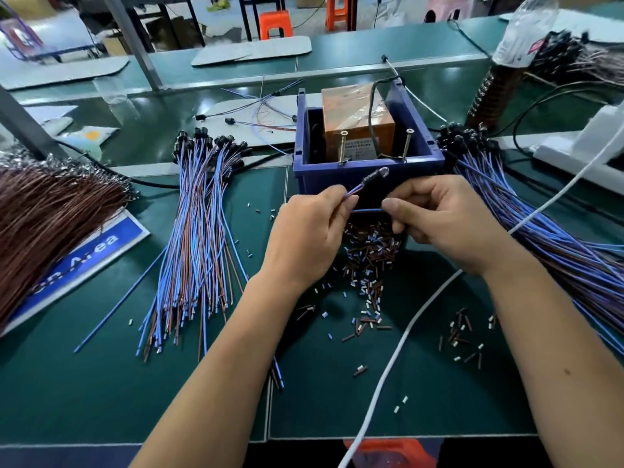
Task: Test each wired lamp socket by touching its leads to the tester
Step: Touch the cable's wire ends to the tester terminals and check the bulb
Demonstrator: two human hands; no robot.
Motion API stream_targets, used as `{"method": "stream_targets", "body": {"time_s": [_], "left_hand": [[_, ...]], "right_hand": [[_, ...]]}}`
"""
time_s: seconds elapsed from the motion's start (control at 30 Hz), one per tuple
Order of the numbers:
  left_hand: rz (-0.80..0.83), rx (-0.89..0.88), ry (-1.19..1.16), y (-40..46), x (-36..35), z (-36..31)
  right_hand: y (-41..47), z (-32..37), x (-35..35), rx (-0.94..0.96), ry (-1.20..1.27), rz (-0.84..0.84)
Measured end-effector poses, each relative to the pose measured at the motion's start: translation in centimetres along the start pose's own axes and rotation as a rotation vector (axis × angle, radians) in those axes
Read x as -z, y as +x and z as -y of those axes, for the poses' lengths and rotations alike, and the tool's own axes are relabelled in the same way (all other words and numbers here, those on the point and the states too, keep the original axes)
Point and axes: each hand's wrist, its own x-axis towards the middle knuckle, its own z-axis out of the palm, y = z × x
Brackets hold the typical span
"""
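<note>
While held — one socket [375, 177], two hands.

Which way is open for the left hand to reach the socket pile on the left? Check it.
Probably yes: the left hand pinches a socket lead, but only bare mat lies between it and the pile.

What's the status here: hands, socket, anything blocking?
Left hand and right hand both pinching one socket's wires. Socket just short of tester screws. Nothing in the way.
</note>
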Motion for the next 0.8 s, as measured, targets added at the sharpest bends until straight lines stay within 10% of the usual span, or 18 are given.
{"method": "stream_targets", "body": {"time_s": [0.8], "left_hand": [[-0.029, 0.212, -0.374, -0.6, -1.4, 0.2]], "right_hand": [[0.3, -1.2, -1.6, -0.046, 0.054, -0.110]]}}
